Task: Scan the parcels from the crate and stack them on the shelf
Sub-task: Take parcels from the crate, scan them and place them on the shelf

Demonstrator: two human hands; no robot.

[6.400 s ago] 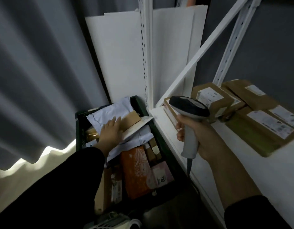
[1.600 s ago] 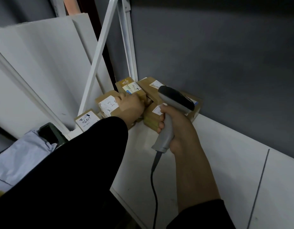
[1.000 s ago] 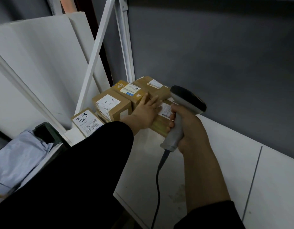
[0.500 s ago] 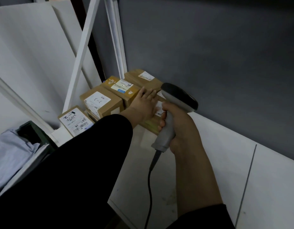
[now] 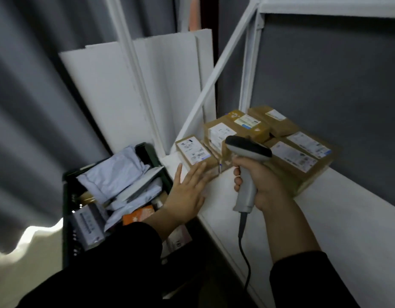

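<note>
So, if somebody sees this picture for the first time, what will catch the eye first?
The grey scanner, gripped in the right hand at the centre, draws the eye first. Just behind it, brown cardboard parcels with white labels crowd the back corner of the white shelf. To the left, the open left hand spreads its fingers by the shelf's edge, beside a dark crate full of pale mailer bags.

Tall white boards [image 5: 116,92] lean upright before a pleated grey curtain [image 5: 32,112]; a flat grey wall [image 5: 338,85] fills the right.
</note>
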